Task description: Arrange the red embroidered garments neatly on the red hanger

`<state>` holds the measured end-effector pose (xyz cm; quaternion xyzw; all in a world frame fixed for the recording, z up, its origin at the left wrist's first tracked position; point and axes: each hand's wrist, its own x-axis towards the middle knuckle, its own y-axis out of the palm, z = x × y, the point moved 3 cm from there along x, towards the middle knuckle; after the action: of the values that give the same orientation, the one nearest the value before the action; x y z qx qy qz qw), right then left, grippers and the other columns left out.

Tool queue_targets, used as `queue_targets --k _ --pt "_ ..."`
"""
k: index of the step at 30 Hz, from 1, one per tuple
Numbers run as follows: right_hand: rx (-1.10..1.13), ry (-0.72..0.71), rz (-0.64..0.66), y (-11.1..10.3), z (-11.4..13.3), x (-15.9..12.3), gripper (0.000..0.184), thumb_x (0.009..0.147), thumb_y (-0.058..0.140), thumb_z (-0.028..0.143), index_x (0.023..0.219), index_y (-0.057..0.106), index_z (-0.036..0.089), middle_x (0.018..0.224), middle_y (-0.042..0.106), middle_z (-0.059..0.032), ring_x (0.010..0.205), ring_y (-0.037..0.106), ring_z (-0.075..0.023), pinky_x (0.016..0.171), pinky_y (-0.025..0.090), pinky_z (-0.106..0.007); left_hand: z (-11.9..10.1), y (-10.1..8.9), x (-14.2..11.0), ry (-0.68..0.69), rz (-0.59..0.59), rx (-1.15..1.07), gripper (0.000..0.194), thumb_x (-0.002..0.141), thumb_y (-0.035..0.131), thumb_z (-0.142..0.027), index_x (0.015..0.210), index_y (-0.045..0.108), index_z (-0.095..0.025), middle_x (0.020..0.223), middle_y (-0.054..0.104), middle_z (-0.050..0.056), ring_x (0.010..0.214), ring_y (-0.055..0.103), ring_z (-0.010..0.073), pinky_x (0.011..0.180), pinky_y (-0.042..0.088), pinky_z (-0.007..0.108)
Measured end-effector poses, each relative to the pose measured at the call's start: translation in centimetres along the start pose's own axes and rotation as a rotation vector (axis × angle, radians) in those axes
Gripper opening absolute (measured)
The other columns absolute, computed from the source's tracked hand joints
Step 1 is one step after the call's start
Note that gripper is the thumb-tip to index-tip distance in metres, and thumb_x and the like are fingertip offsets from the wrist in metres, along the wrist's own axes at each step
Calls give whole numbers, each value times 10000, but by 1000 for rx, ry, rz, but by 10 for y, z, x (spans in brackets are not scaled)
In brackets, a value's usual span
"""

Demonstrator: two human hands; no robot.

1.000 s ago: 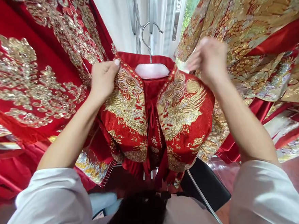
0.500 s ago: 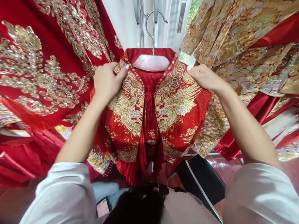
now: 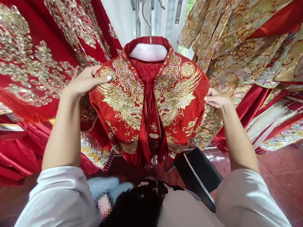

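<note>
A red jacket with gold phoenix embroidery [image 3: 178, 94] hangs in front of me on a pale hanger [image 3: 148, 51] with a metal hook. My left hand [image 3: 87, 79] lies on the jacket's left shoulder, fingers stretched over the fabric and thumb pressed on top. My right hand [image 3: 216, 99] pinches the jacket's right edge at the sleeve, fingers curled on the cloth. The two front panels hang apart, with a red inner garment showing between them.
A large red garment with gold embroidery [image 3: 27, 66] hangs close at the left. Gold and red brocade robes [image 3: 249, 47] hang at the right. A black case [image 3: 199, 172] sits on the red tiled floor [image 3: 287, 171] below. A window [image 3: 179, 11] is behind.
Both hands have slid outward and down from the collar to the jacket's shoulders and sleeve edges, spreading it wider. The view has shifted so the hanger sits higher.
</note>
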<state>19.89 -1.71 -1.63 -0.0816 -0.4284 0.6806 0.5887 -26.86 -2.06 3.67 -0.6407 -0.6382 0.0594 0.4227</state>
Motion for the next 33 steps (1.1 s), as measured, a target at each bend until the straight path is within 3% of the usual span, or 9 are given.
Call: queue_targets --k 2,7,11,14,17,20,22,28,33 --pt "-40 13 -6 8 5 -12 481 760 535 582 946 659 156 816 652 -98 813 623 -227 772 516 -399 5 0 -6 -5 -110 26 607 667 637 -698 897 607 -137 757 609 28 815 562 207 737 466 359" --pt "-395 127 -527 20 35 -35 457 857 424 476 1104 603 136 978 618 -179 1094 544 -362 935 414 -545 -6 24 -33 22 -432 231 508 768 586 -598 973 590 -133 891 607 49 916 579 236 837 418 417" --pt "-464 89 -576 24 70 -30 461 860 378 328 1283 496 188 1178 574 -149 1187 487 -349 985 378 -571 -30 51 -55 134 -629 313 549 827 531 -505 1237 464 -146 1283 485 122 1253 383 288 1065 258 497" --pt "-484 -43 -464 16 97 -13 527 823 393 237 1348 436 257 1326 497 -67 1271 418 -303 1049 348 -539 -34 50 -52 132 -583 269 609 796 556 -537 1296 415 -219 1389 395 97 1352 252 299 1101 230 511" --pt "-415 -187 -301 4 109 5 575 802 442 250 1376 409 227 1366 464 -51 1282 409 -280 1081 332 -494 -16 23 -32 147 -462 164 604 792 531 -621 1239 482 -217 1299 499 68 1243 412 286 1048 334 499" --pt "-374 -217 -161 3 102 19 611 777 530 342 1357 437 171 1335 490 -93 1224 460 -295 1056 356 -478 12 6 -13 123 -142 15 690 715 530 -740 1084 582 -160 1074 632 62 967 575 245 942 446 479" --pt "-380 -156 -170 10 93 24 596 773 549 396 1317 480 161 1264 539 -119 1160 502 -306 1010 388 -486 22 8 -11 50 -139 -8 698 689 535 -755 1023 601 -146 993 652 78 895 596 248 886 480 461" --pt "-557 109 -573 52 105 11 634 828 439 462 1404 356 213 1383 386 -151 1306 310 -371 993 311 -602 -11 53 -44 -62 -755 338 519 865 478 -491 1269 471 -164 1260 517 153 1224 451 309 1037 360 485" --pt "-537 273 -606 133 126 -29 723 832 393 473 1482 199 223 1514 154 -128 1412 36 -367 1034 158 -674 -28 123 -95 -101 -688 517 863 827 532 -551 1473 121 -153 1516 127 185 1412 59 337 1135 95 585"
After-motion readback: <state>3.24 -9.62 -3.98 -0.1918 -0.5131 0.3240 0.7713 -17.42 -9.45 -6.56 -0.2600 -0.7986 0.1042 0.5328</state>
